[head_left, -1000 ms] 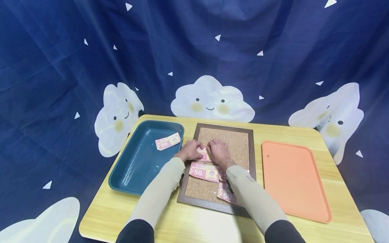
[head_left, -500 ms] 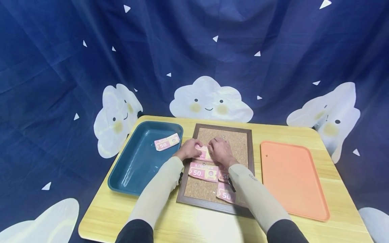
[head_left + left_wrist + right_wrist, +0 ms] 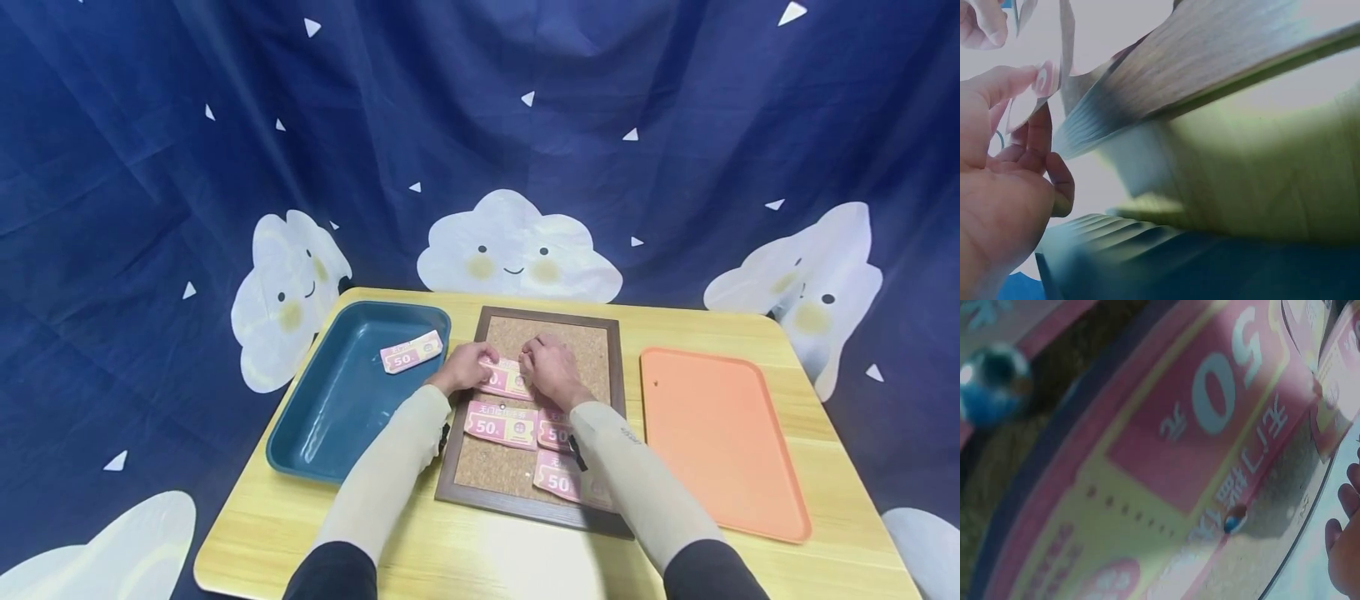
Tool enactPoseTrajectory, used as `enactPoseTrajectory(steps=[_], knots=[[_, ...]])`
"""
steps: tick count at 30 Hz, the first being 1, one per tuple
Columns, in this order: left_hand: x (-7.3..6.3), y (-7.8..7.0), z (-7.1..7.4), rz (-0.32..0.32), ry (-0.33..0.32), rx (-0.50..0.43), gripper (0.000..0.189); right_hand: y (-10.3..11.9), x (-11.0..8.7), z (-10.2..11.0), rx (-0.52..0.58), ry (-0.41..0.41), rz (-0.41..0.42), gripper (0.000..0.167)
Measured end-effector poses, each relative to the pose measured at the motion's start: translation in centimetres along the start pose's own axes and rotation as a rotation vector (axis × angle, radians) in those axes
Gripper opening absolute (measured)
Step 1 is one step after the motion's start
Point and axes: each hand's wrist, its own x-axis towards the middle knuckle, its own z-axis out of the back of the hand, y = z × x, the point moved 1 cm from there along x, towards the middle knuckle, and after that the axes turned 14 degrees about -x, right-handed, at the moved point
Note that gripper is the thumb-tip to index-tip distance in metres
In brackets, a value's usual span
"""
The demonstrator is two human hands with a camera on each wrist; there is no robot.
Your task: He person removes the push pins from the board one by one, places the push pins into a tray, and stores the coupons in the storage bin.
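My left hand (image 3: 467,368) pinches the left end of a pink-and-yellow paper coupon (image 3: 507,382) against the corkboard (image 3: 493,465). In the left wrist view, the thumb and fingers of the left hand (image 3: 1007,175) close on that coupon's edge. At the coupon's right end sits my right hand (image 3: 553,367), fingers bent; whatever lies between its fingertips is hidden. Below are a "50" coupon (image 3: 501,423), another coupon (image 3: 553,430) partly under the right wrist, and a third coupon (image 3: 557,477) lower down. A round-headed pin (image 3: 1235,520) stands at a coupon's edge in the right wrist view.
A deep teal tray (image 3: 307,433) with one more coupon (image 3: 411,352) stands left of the board. To the right lies a flat orange tray (image 3: 723,450). All sit on a wooden table (image 3: 420,542) before a dark blue curtain (image 3: 480,92).
My right hand has shifted slightly rightward, its fingers drawn in, and more of the upper coupon shows. The left hand keeps its hold; the view has drifted a little.
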Motion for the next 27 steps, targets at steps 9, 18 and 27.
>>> enactPoseTrajectory(steps=[9, 18, 27], knots=[[-0.1, -0.7, 0.7, 0.001, -0.005, -0.042, 0.019, -1.4, 0.2, 1.0, -0.011, -0.057, -0.010, 0.020], [0.1, -1.6, 1.3, -0.045, -0.030, -0.079, 0.023, -2.4, 0.5, 2.3, -0.015, -0.070, 0.009, 0.022], [0.3, -2.0, 2.2, -0.062, -0.058, -0.106, 0.023, -3.1, 0.3, 2.9, 0.013, -0.077, 0.015, 0.021]])
